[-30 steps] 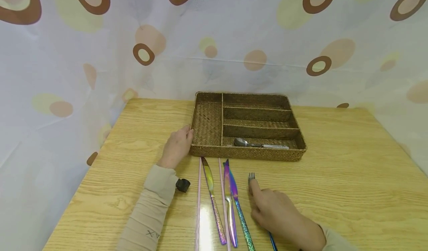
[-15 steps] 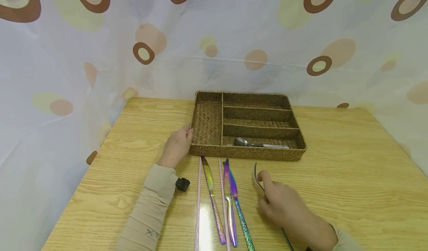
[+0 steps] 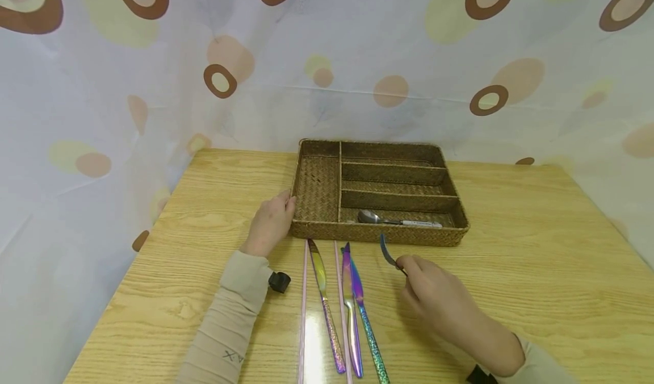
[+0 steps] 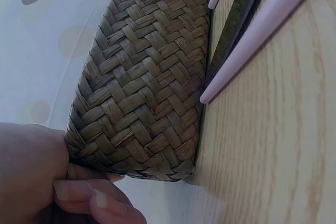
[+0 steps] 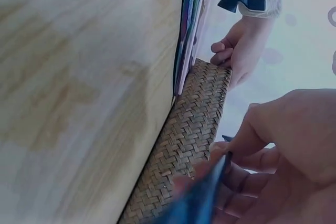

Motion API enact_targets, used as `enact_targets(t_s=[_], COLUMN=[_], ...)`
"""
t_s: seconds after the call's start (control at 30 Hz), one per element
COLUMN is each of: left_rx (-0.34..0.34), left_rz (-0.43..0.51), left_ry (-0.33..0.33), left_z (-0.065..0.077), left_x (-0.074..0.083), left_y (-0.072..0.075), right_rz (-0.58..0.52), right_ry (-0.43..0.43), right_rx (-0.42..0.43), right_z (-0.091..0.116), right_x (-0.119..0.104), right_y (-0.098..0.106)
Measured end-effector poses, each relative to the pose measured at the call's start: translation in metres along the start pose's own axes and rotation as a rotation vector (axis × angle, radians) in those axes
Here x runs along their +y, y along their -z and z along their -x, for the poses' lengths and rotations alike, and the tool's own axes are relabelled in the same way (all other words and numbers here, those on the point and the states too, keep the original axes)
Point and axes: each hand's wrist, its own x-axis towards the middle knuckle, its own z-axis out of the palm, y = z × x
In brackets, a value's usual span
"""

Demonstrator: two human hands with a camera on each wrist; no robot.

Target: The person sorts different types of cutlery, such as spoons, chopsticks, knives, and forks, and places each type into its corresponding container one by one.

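Observation:
In the head view my left hand [image 3: 269, 222] holds the left wall of a woven cutlery tray [image 3: 378, 234]. The left wrist view shows its fingers [image 4: 110, 203] curled at the tray's corner. My right hand [image 3: 441, 299] pinches a dark blue metallic fork [image 3: 386, 251] by its neck, tines toward the tray's front wall. Its handle [image 5: 197, 200] is blurred in the right wrist view. A spoon [image 3: 369, 217] with a white handle lies in the tray's front right compartment.
In front of the tray lie several iridescent knives, including a yellow-bladed knife [image 3: 319, 270] and a green-handled knife [image 3: 370, 333]. Among them are two pink chopsticks, a left chopstick [image 3: 304, 316] and a right chopstick [image 3: 341, 310]. A patterned cloth [image 3: 357, 49] hangs behind the wooden table [image 3: 526, 247].
My right hand has lifted the fork and moved it forward and slightly right, turning it so its tines now come near the tray's front wall. The left hand and tray stay put.

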Motion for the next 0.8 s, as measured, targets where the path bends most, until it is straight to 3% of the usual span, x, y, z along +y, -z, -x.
enact_targets(t_s=[0.67, 0.8], left_rx=[0.013, 0.015], left_rz=[0.01, 0.009], left_ry=[-0.005, -0.012], left_z=[0.0, 0.001], left_x=[-0.001, -0.001], left_y=[-0.002, -0.001], right_rz=[-0.061, -0.025], right_ry=[-0.013, 0.002], right_rx=[-0.051, -0.065], right_z=[-0.015, -0.02], right_x=[0.018, 0.023], right_y=[0.01, 0.014])
